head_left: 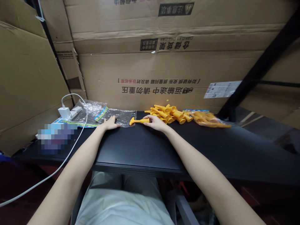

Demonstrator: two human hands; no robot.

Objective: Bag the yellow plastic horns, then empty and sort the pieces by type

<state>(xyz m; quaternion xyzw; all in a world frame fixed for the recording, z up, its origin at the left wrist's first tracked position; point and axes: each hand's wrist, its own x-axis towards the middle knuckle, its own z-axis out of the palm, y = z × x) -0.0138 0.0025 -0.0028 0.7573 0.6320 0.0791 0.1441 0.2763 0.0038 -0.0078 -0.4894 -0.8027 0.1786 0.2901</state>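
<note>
- A clear bag (124,116) is laid flat on the black counter (140,147); its left part is covered by the left hand (110,122), fingers spread apart;
- a yellow hammer-shaped piece (142,121) is clamped in the fingers of the right hand (156,122), its head at the clear bag's right edge;
- right of the clear bag, yellow pieces (166,114) are piled.

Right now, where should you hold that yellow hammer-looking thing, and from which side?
Probably by its thick, straight end, coming from the right, just where the right hand pinches it. The yellow piece points sideways: thick end right, curved head left, near the clear bag. That straight end looks easier to pinch than the curvy head, and it's farther from the bag.
</note>
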